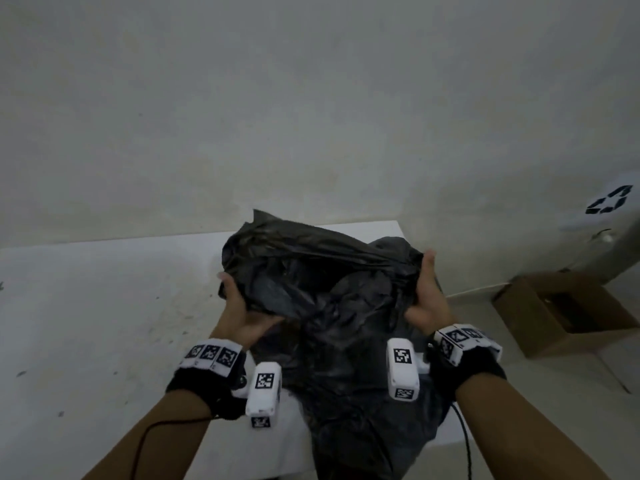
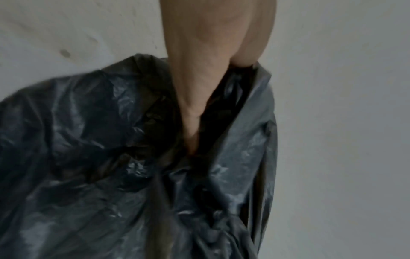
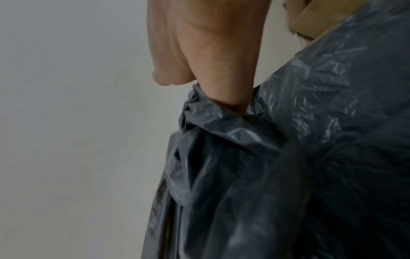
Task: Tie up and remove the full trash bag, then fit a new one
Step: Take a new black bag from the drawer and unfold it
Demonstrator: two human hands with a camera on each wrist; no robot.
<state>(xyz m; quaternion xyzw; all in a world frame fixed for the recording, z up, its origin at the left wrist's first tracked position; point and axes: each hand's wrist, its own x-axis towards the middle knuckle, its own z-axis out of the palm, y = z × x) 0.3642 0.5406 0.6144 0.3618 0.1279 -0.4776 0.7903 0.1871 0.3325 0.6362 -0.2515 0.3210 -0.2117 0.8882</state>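
Note:
A crumpled black trash bag hangs in front of me, held up by both hands over a white table. My left hand grips the bag's left edge, fingers tucked into the plastic. My right hand grips the right edge, thumb up along it, fingers buried in the folds. The bag's lower part drapes down between my forearms. No bin is in view.
A white table with small dark marks stands against a plain wall. An open cardboard box sits on the floor at the right. A white surface with a recycling symbol stands at the far right.

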